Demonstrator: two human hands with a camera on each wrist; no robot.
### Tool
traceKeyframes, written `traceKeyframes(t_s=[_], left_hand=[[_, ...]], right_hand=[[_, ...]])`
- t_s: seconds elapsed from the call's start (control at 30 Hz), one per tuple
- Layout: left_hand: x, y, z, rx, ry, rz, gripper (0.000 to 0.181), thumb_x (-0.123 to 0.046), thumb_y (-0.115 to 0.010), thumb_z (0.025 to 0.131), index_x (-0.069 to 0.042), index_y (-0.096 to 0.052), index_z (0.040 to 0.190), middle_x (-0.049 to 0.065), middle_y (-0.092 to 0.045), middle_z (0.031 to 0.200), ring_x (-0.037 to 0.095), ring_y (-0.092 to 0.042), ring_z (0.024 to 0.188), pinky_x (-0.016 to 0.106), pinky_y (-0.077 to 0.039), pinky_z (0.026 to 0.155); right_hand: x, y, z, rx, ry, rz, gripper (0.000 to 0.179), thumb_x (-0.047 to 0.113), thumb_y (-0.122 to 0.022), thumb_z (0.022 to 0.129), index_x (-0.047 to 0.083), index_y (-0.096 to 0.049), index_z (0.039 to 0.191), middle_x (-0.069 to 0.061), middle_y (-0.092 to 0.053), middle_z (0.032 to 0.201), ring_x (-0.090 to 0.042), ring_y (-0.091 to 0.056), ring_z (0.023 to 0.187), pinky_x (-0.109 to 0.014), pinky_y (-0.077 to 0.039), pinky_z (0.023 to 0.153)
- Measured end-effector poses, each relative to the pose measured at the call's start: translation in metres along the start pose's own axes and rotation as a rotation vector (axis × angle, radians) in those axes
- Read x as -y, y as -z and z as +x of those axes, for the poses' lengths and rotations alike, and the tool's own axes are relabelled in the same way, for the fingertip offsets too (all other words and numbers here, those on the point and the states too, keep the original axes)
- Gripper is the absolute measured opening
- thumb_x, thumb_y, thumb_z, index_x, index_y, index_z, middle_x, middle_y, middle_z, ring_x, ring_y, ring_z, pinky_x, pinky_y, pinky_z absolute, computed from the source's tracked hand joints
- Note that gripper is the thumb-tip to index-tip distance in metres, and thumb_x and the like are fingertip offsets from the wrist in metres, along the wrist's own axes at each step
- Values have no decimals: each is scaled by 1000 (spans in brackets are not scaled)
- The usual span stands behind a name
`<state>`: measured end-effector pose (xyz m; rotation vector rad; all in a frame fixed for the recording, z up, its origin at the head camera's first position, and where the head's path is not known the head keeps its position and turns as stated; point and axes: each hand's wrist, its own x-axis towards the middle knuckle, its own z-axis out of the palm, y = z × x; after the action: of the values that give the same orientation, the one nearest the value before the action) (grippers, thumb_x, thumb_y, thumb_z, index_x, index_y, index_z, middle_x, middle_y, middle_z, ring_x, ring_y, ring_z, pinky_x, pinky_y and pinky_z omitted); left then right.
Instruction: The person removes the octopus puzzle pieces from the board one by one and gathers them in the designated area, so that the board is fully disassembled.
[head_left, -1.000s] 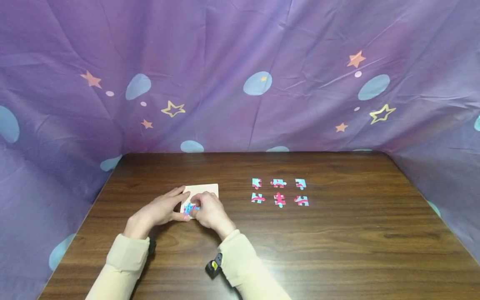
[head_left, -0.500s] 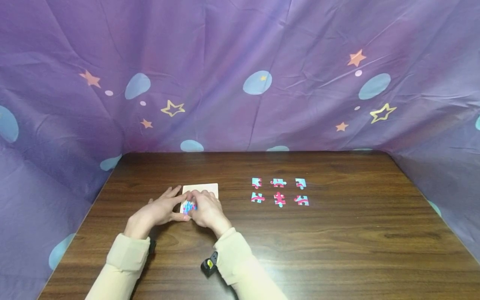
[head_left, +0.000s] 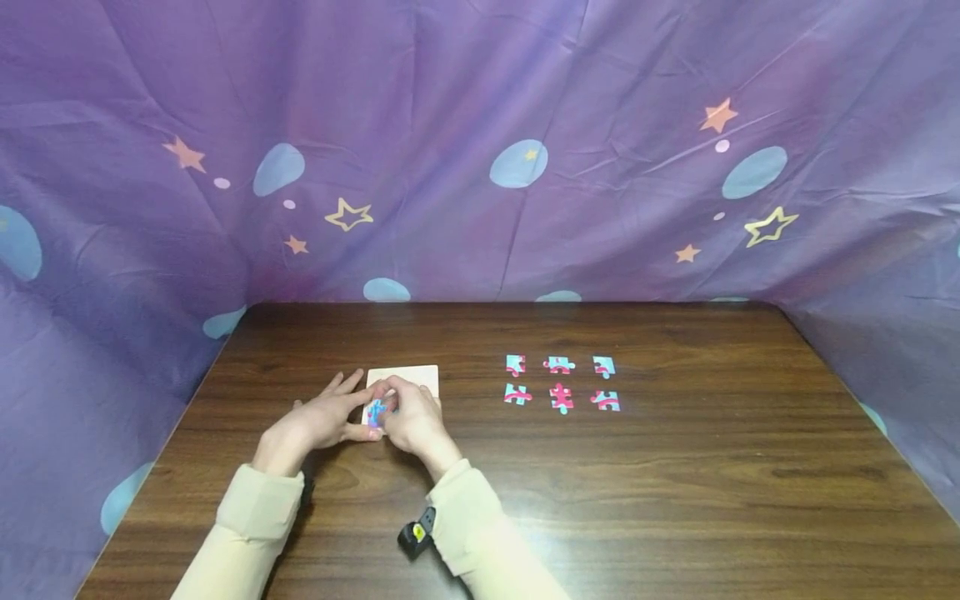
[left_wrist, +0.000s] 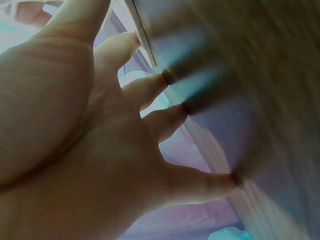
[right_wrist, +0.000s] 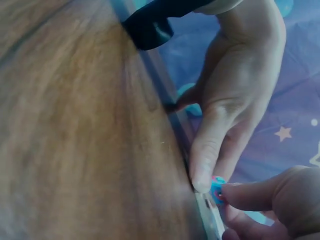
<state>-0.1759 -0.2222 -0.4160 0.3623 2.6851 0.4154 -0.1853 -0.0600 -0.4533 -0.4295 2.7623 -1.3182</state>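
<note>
In the head view, a square off-white puzzle board (head_left: pixel 402 375) lies left of the table's middle, with blue and pink puzzle pieces (head_left: pixel 376 413) at its near left corner. My left hand (head_left: pixel 318 421) is at the board's left edge, thumb at the near corner, the other fingers spread. Several of its fingertips touch the table in the left wrist view. Over the board, my right hand (head_left: pixel 415 421) has its fingers curled. The right wrist view shows it pinching a blue and pink puzzle piece (right_wrist: pixel 218 190) at the board, beside the left thumb; its fingers partly hide the piece.
Several loose puzzle pieces (head_left: pixel 560 397) lie apart in two rows to the right of the board. A brown wooden table (head_left: pixel 675 483) carries everything. Behind it and at the sides hangs a purple cloth (head_left: pixel 450 108) with stars and blobs.
My right hand has shifted slightly left over the board, covering more of the piece there. The left hand stays in place, its fingers a little more spread. The loose pieces lie unchanged.
</note>
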Motion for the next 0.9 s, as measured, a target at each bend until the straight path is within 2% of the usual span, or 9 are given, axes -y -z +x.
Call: traceKeyframes(t_s=[0.1, 0.23, 0.43, 0.6, 0.73, 0.9], left_hand=[[0, 0, 0, 3, 4, -9, 83, -51, -66, 85, -17, -34, 153, 22, -13, 160, 47, -7, 144, 86, -11, 91], [0, -1, -1, 2, 11, -10, 84, -50, -67, 85, -19, -32, 154, 22, -13, 160, 47, -7, 144, 86, -11, 90], [-4, -1, 1, -5, 0, 29, 84, -51, -65, 86, -17, -32, 154, 21, -14, 160, 47, -9, 144, 87, -15, 89], [-5, -1, 2, -10, -3, 37, 84, -51, -66, 86, -16, -32, 154, 21, -14, 160, 48, -9, 143, 87, -16, 88], [-4, -1, 1, -8, 5, 45, 85, -51, -66, 85, -16, -31, 154, 22, -14, 160, 49, -10, 143, 87, -17, 87], [-4, -3, 0, -4, 8, 32, 86, -52, -65, 85, -15, -31, 154, 21, -13, 160, 49, -9, 143, 87, -16, 88]], right_hand=[[-2, 1, 0, -14, 1, 132, 22, -1, -71, 76, 15, -67, 91, 9, -59, 67, -5, -52, 64, -24, -44, 65], [-3, 4, -1, -6, -22, 288, 22, -5, -69, 78, 10, -68, 94, 3, -60, 66, -5, -50, 58, -21, -42, 55], [-5, 13, -1, -41, -66, 364, 22, -5, -68, 80, 10, -68, 96, 2, -61, 70, -6, -52, 61, -21, -44, 58], [-2, 27, -1, -104, -52, 409, 24, -8, -67, 80, 8, -68, 99, 1, -60, 73, -7, -52, 59, -21, -44, 54], [1, 38, -3, -96, -17, 506, 25, -11, -64, 81, 2, -68, 101, -3, -59, 74, -9, -54, 56, -21, -46, 49], [-6, 52, -10, -60, 1, 627, 23, -12, -62, 84, -4, -65, 105, -6, -58, 77, -12, -57, 58, -29, -54, 55]])
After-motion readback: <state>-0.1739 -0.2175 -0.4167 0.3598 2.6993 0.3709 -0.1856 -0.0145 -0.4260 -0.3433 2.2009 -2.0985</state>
